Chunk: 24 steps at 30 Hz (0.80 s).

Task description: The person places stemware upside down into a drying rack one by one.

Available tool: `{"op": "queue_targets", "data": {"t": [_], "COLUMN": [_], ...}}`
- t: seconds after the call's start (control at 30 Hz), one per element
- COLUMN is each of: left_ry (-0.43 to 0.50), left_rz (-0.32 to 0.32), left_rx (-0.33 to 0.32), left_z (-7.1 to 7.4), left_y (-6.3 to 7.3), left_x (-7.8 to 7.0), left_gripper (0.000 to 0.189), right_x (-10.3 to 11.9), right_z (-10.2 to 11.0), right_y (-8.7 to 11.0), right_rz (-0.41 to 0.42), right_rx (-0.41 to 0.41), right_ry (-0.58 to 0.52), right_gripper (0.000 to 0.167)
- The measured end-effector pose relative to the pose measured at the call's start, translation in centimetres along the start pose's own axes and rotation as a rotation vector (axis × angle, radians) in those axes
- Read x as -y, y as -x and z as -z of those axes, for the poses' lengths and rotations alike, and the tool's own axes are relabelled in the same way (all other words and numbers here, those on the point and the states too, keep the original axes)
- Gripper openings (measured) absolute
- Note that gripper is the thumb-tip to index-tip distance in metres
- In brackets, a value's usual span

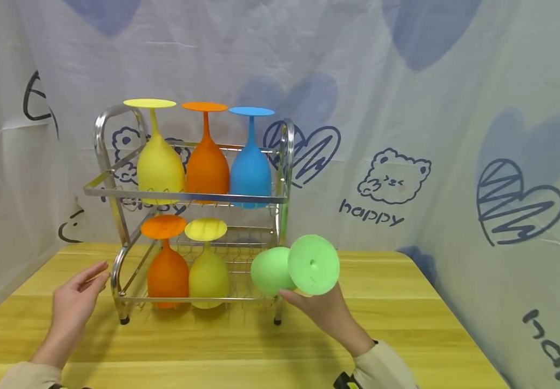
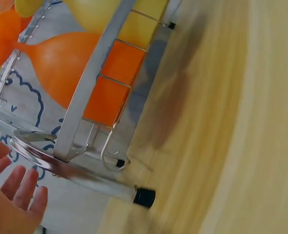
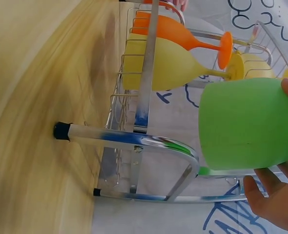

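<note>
My right hand (image 1: 327, 312) grips a green wine goblet (image 1: 271, 271), tilted on its side, its round foot facing the head camera. The goblet overlaps the right end of the rack's lower tier in the head view; the right wrist view shows its bowl (image 3: 248, 124) between thumb and fingers. At the left of the metal two-tier rack (image 1: 187, 195), my left hand (image 1: 76, 300) holds nothing, its fingers loosely bent near the side post. Upside down on the lower tier stand an orange goblet (image 1: 168, 274) and a yellow goblet (image 1: 209, 276).
Along the upper tier, a yellow goblet (image 1: 160, 165), an orange goblet (image 1: 207, 167) and a blue goblet (image 1: 250, 172) stand inverted. The rack rests on a wooden table (image 1: 202, 346). Behind and beside it hangs a printed white curtain (image 1: 445, 227).
</note>
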<state>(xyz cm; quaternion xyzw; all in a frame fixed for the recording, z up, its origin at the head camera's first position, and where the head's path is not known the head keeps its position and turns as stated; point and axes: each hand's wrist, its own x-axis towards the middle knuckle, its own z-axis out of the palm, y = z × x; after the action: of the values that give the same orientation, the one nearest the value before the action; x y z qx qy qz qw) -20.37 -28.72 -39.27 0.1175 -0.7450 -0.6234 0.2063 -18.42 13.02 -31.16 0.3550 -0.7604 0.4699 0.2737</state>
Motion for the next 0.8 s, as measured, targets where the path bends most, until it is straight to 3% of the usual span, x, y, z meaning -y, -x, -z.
{"op": "queue_targets", "data": {"t": [0.17, 0.33, 0.47, 0.8], "left_ry": [0.332, 0.500, 0.515, 0.521], "left_rz": [0.083, 0.094, 0.086, 0.096], "left_rx": [0.089, 0.234, 0.297, 0.309], "left_z": [0.2, 0.4, 0.3, 0.0], "left_y": [-1.0, -1.2, -1.3, -1.5], "left_x": [0.9, 0.9, 0.6, 0.5], "left_gripper": [0.014, 0.014, 0.016, 0.014], "right_x": [-0.3, -2.2, -3.7, -4.1], "right_z": [-0.5, -1.5, -2.4, -4.0], "right_y": [-0.7, -1.0, -1.2, -2.5], "right_rz": [-0.037, -0.090, -0.148, -0.239], "right_rx": [0.042, 0.082, 0.120, 0.194], "right_ry": [-0.056, -0.111, -0.109, -0.090], "right_gripper": [0.074, 0.074, 0.074, 0.068]}}
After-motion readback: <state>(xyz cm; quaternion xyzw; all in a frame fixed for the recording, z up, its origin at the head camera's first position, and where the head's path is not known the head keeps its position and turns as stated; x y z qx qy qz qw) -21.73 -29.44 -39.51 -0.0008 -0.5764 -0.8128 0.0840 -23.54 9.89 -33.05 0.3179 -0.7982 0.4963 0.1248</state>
